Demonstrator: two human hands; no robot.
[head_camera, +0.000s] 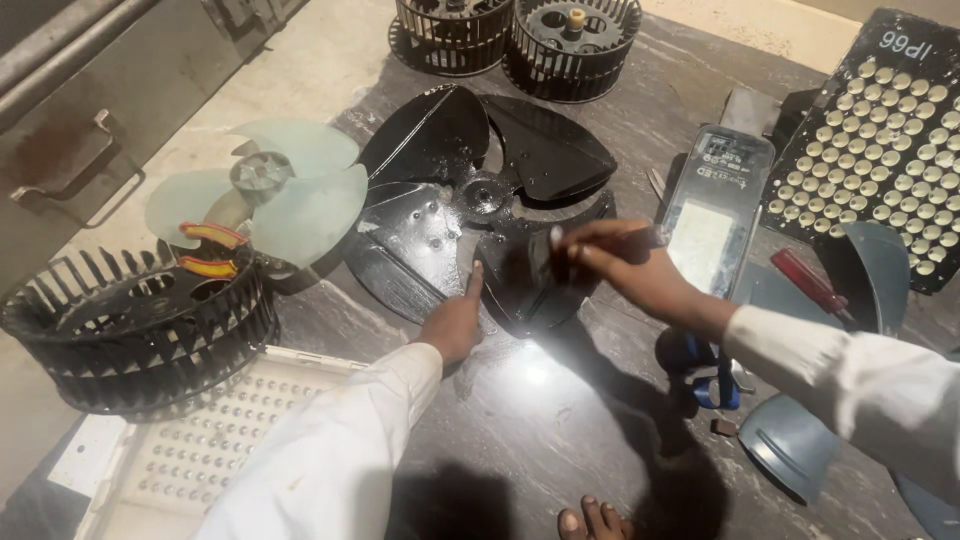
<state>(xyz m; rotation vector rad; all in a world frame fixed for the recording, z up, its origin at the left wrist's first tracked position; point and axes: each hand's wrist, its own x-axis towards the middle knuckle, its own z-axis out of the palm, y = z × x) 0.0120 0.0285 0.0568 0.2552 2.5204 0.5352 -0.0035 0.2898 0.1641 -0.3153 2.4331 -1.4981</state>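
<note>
Four wide, shiny black plastic blades make up the big fan (480, 200) on our dark tabletop (560, 400). Our left hand (455, 320) presses one blade flat; our right hand (615, 265) pinches a dark thin tool.

Dark stone floor (560, 420) carries black fan blade (440, 140), blower wheels (140, 330)

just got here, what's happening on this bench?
A person in white sleeves is working on a black fan blade lying flat on a dark table. The left hand presses a finger on the blade near a crack or edge. The right hand holds a small dark tool against the same spot; what kind is too blurred to tell. Around it lie a translucent green fan, black blower wheels, LED panels and a red-handled screwdriver.
</note>
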